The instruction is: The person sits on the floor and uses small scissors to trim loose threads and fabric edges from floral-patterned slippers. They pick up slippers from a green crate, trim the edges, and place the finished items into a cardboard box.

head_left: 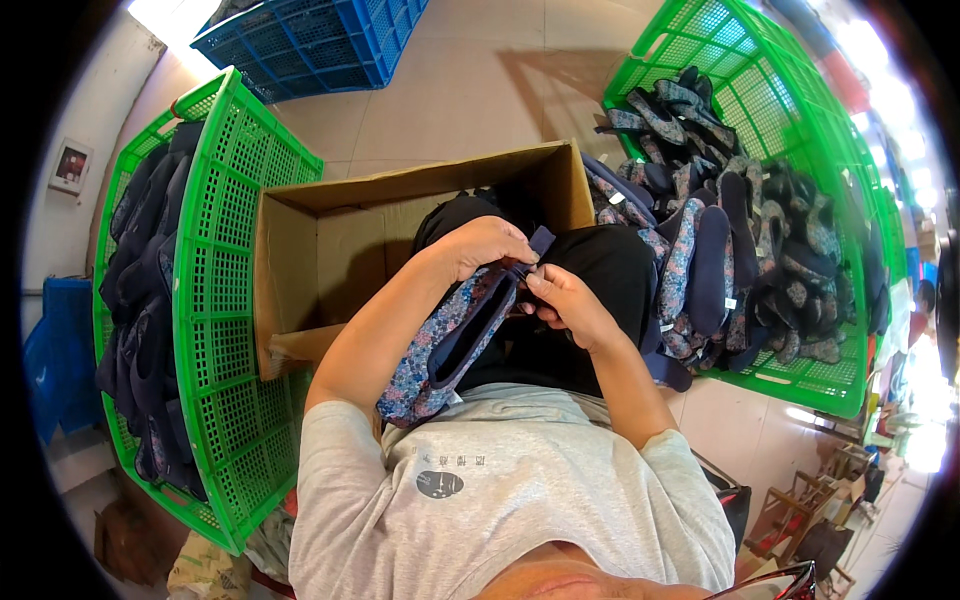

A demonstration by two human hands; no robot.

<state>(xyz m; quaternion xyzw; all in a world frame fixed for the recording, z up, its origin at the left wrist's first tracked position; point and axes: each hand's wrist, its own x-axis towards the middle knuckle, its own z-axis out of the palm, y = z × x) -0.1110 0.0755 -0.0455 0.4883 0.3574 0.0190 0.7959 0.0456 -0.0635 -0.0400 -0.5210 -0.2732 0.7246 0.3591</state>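
Note:
Over my lap lies a floral cloth shoe [412, 358], blue and pink outside with a dark navy lining. Its sole end points toward my shirt and its other end is up at my fingers. My left hand [487, 246] is closed, pinching the dark edge at that end. Pressed against the same spot from the right, my right hand [570, 303] is closed with thumb and fingers together on the dark fabric. A short navy strap or tab [542, 240] sticks up between the hands. The exact grip of the right fingers is partly hidden.
An open cardboard box [345, 250] stands before me. At left, a green plastic crate [250, 400] holds dark shoes. At right, another green crate [800, 385] lies tipped, with a heap of floral and navy shoes [708, 270] spilling toward my knee. A blue crate [320, 45] stands farther off.

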